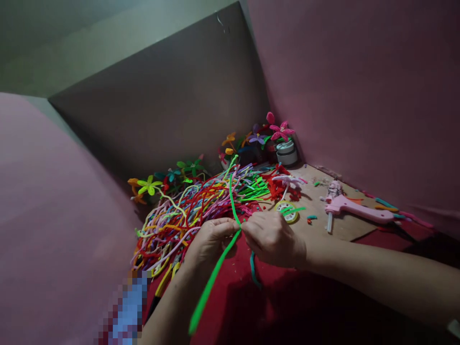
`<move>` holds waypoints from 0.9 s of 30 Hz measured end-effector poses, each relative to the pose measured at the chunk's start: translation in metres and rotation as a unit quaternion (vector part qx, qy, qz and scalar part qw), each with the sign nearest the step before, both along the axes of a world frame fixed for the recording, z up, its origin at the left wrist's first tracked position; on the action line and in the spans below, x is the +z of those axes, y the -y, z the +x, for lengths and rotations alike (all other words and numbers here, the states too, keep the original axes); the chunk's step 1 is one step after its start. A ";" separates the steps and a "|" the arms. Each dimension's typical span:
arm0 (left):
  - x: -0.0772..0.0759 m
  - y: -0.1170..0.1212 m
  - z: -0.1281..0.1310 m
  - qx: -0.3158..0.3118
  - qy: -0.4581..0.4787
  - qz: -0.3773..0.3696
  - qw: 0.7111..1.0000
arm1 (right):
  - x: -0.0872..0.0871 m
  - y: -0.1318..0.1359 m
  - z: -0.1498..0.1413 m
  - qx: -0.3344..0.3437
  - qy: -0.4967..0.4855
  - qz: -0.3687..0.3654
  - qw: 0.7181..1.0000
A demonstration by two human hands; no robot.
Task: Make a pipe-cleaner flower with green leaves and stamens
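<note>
Nearest you, the lower end of a bright green pipe cleaner slants down below your fingers. Your left hand and right hand pinch its middle, fingertips clamped close together — a sharp twist there could kink the wire. Beyond your left fingers lies a tangled pile of coloured stems — the upper end might snag there. Past your fingertips, farthest, stands a pink flower.
</note>
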State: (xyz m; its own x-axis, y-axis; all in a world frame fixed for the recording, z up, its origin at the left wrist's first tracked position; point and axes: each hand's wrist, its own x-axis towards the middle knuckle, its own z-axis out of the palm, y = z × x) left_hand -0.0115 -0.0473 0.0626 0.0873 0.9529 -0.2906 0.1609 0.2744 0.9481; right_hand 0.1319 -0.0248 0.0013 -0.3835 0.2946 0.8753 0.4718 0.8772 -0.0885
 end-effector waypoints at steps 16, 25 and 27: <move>0.017 0.025 0.004 -0.126 -0.371 0.480 0.785 | 0.034 0.016 0.020 0.232 -0.181 -0.484 0.824; 0.017 0.025 0.019 -0.036 -0.106 0.147 0.983 | 0.027 0.023 0.021 0.070 -0.106 -0.142 0.982; 0.013 0.023 0.020 -0.015 -0.016 0.079 0.997 | 0.024 0.024 0.020 0.036 -0.078 -0.087 0.992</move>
State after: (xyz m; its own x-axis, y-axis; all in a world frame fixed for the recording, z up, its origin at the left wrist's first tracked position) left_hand 0.0080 -0.0707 0.0759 0.1091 0.9840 -0.1405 0.1977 0.1171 0.9733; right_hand 0.1524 -0.0485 0.0255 -0.2724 0.4231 0.8642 0.3763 0.8734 -0.3091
